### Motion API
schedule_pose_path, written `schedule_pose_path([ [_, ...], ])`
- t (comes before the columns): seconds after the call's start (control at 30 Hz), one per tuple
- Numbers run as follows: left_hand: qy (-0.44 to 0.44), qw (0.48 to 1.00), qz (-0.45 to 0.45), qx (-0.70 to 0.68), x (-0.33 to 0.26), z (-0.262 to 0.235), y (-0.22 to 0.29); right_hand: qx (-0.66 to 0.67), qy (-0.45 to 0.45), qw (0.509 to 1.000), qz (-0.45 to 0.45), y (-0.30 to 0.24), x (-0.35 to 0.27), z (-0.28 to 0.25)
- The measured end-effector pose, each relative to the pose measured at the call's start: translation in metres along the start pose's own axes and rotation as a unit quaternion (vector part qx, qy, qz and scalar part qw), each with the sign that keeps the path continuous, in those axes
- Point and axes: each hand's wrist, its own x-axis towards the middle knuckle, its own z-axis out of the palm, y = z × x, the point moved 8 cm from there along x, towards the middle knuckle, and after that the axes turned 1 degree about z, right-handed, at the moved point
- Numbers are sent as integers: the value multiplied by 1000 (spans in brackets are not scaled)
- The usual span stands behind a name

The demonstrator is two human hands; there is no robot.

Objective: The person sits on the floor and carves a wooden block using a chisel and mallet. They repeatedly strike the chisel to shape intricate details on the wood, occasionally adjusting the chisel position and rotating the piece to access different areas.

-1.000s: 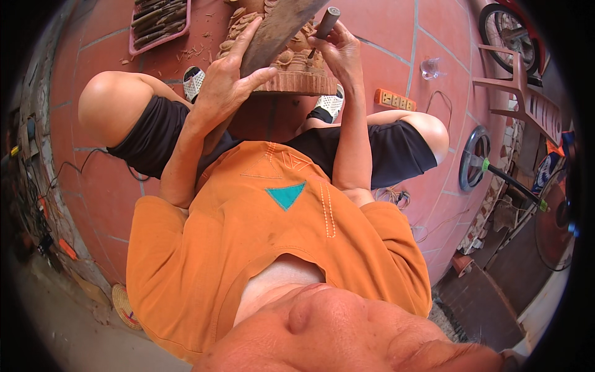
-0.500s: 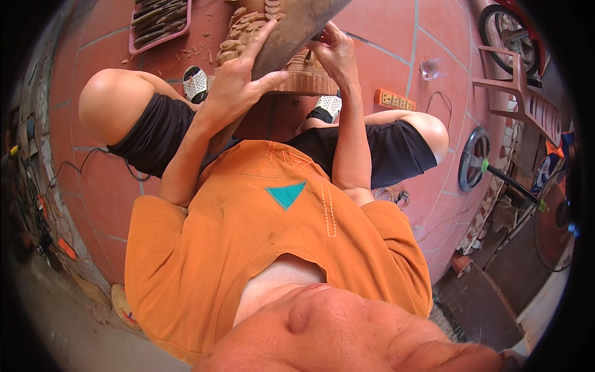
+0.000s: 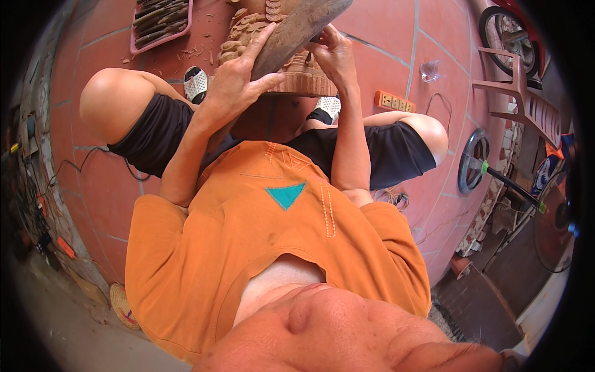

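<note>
A long, dark brown wooden piece point(image 3: 300, 34) slants across a wood carving with rows of rounded, scale-like shapes point(image 3: 240, 32). My left hand point(image 3: 238, 84) is on the lower end of the dark piece, index finger stretched up along its left edge and thumb across its lower side. On the other side, my right hand point(image 3: 336, 56) has its fingers bent in against the piece's right edge. The fingertips are partly hidden, so whatever they pinch does not show. Under the carving is a thick, light brown wooden base point(image 3: 300, 85), between my feet.
A pink tray point(image 3: 134, 43) of carving tools lies at the upper left, wood shavings point(image 3: 192, 53) beside it. To the right are an orange power strip point(image 3: 395, 101), a clear cup point(image 3: 429, 70), a plastic chair point(image 3: 527, 105) and a fan with a round base point(image 3: 474, 160). A cable point(image 3: 80, 167) crosses the left floor.
The dark wooden piece has tilted slightly, and its upper end sits a little lower. Both hands keep nearly the same places.
</note>
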Motion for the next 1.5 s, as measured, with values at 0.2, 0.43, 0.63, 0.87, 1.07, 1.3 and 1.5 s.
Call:
schedule_pose_path([
  [0.2, 39, 999, 20, -29, -1, -11, -3, -16, -10, 1000, 9, 4, -1, -1],
  [0.43, 49, 997, 27, -46, -2, -16, 1, 59, 7, 998, 13, -4, -3, -4],
  [0.63, 45, 998, 30, -35, -3, -15, 2, 48, -15, 999, -6, -10, -3, 8],
  [0.87, 39, 998, 24, -50, -3, -14, 3, 11, -26, 998, -49, -16, -1, 19],
  [1.07, 44, 997, 20, -53, -4, -18, 5, 16, -27, 999, -42, -14, 1, 23],
  [1.3, 50, 997, 31, -50, -5, -20, 5, -38, -25, 996, -72, -22, 3, 25],
  [1.5, 51, 995, 15, -85, -6, -23, 5, -27, -32, 997, -67, -17, 4, 29],
])
